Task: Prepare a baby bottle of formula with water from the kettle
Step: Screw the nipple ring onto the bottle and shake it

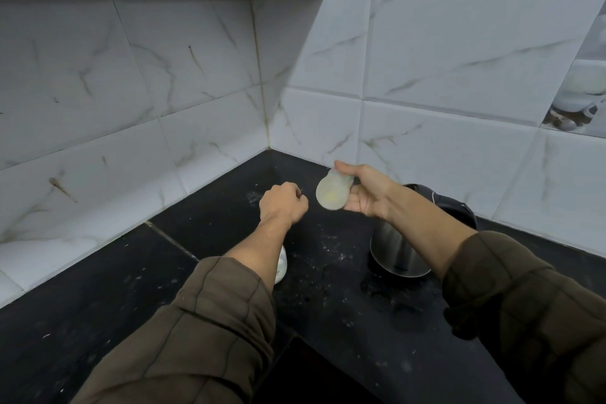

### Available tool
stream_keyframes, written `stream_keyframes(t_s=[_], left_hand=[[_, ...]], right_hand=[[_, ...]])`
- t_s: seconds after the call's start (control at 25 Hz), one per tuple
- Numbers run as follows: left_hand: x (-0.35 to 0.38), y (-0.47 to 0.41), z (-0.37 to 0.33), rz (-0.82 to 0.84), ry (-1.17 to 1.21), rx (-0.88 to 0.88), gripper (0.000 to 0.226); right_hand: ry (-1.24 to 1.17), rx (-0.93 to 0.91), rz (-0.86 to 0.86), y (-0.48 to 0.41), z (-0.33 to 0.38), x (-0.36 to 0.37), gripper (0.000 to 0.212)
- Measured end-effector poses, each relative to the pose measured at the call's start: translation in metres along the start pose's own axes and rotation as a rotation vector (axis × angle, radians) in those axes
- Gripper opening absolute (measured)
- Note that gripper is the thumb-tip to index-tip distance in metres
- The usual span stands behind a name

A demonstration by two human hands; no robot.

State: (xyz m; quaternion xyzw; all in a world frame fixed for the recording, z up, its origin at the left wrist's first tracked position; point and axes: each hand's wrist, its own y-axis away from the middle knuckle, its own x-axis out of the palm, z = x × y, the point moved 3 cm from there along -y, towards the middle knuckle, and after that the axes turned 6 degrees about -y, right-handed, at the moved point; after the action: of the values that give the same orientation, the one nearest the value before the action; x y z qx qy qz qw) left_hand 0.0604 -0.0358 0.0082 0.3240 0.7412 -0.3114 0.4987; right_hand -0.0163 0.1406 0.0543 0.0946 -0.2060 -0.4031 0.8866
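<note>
A: Item 1, leftmost?
B: White object (282, 267) on the dark surface (131, 289), mostly hidden under the left forearm. I cannot tell what kind of thing it is.
A: Item 2?
B: Left hand (282, 203), above the surface, fingers curled in. Cannot tell whether they pinch anything.
A: Item 3?
B: Baby bottle (333, 192), pale and blurred, in the air just beside the left hand and apart from it. Right hand (367, 193) grips it, thumb on top.
A: Item 4?
B: Steel kettle (398, 249), black lid, standing on the surface under the right forearm, near the tiled wall (459, 157).
</note>
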Motion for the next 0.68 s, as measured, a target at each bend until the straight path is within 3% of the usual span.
stream_keyframes(t_s=[0.16, 0.28, 0.36, 0.52, 0.68], left_hand=[[0.0, 0.001, 0.0, 0.001, -0.008, 0.009, 0.026], [-0.002, 0.003, 0.002, -0.009, -0.015, 0.015, 0.026], [-0.001, 0.003, 0.003, -0.005, -0.015, 0.013, 0.026], [-0.006, 0.003, 0.002, 0.014, -0.058, 0.041, 0.02], [-0.012, 0.004, 0.003, -0.014, -0.029, 0.017, 0.024]], right_hand=[[0.141, -0.117, 0.237, 0.006, -0.001, 0.006, 0.05], [-0.209, -0.361, 0.116, 0.01, 0.014, 0.011, 0.069], [-0.293, -0.456, 0.084, 0.01, 0.018, 0.012, 0.076], [0.085, -0.401, 0.361, 0.021, 0.011, 0.026, 0.085], [-0.157, -0.497, 0.225, 0.024, 0.029, 0.026, 0.087]])
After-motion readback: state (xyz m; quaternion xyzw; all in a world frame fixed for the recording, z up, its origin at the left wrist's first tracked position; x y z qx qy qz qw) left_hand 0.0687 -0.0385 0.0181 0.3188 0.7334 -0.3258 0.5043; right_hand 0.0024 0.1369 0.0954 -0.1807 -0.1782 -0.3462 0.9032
